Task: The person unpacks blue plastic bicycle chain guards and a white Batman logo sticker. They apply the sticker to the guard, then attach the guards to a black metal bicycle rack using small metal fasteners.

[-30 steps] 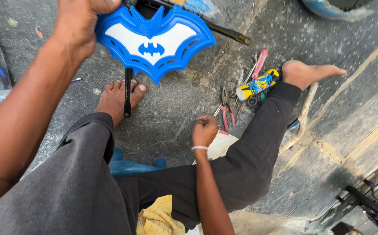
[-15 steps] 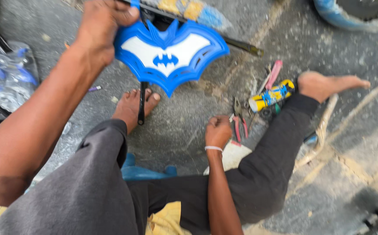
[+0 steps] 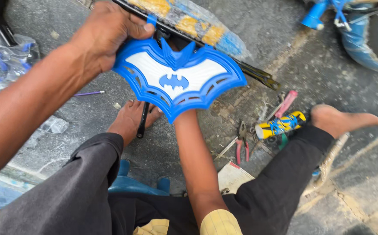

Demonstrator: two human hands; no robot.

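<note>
Head view: the left hand [image 3: 106, 32] grips the top left edge of a blue bat-shaped plate [image 3: 178, 78] at upper centre. The right hand is hidden behind the plate, so its grip cannot be told. Pliers [image 3: 241, 141] and a yellow toy car [image 3: 280, 124] lie on the concrete floor [image 3: 284, 39] at centre right, between the legs; a plastic bag [image 3: 4, 58] sits at far left.

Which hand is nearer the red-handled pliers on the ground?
Right. The right hand is hidden behind the blue bat-shaped plate, up and left of the pliers; the left hand grips the plate's far upper-left edge.
</note>
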